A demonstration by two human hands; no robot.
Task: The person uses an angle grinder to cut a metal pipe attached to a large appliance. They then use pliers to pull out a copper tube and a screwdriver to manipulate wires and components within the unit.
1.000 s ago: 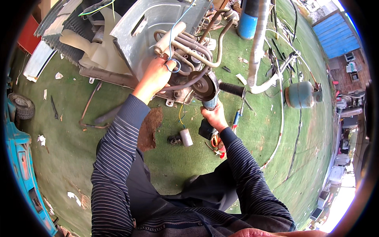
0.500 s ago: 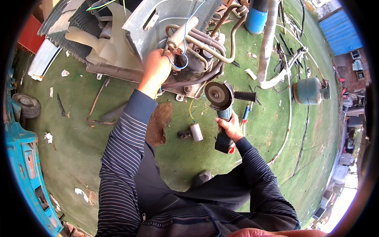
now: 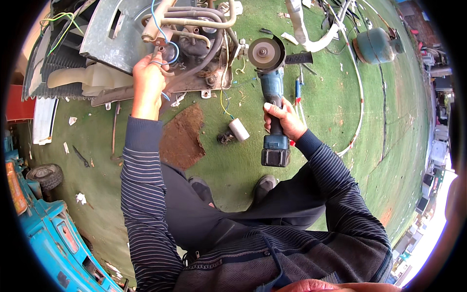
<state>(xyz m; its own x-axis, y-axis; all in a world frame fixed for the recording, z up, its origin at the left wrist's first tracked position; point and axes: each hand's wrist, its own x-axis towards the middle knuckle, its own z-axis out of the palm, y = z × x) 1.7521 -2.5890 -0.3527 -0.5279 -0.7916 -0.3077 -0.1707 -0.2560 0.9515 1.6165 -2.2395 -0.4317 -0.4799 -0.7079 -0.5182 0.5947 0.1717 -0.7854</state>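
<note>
My right hand [image 3: 286,119] is wrapped around the handle of a blue and black cordless angle grinder [image 3: 272,85]. The grinder points away from me, its disc [image 3: 264,53] at the far end and its battery at the near end. A black side handle sticks out to the right of the head. On the left, my closed left hand [image 3: 148,78] grips a metal pipe [image 3: 161,49] of a dismantled cooling unit. A blue wire [image 3: 173,53] loops over those fingers. Bent tubes [image 3: 199,22] and a dark, dirty compressor [image 3: 192,47] lie just beyond that hand.
A grey sheet-metal panel [image 3: 109,34] and a pale fan blade [image 3: 87,79] lie far left. A silver cylinder [image 3: 239,130] on wires and a rusty plate [image 3: 184,138] rest on the green floor. A gas cylinder [image 3: 373,46] lies right, near a white hose [image 3: 359,112].
The view has shifted, so the unit appears farther left. The grinder now points more directly away, with its battery in plainer sight. Both hands keep their hold.
</note>
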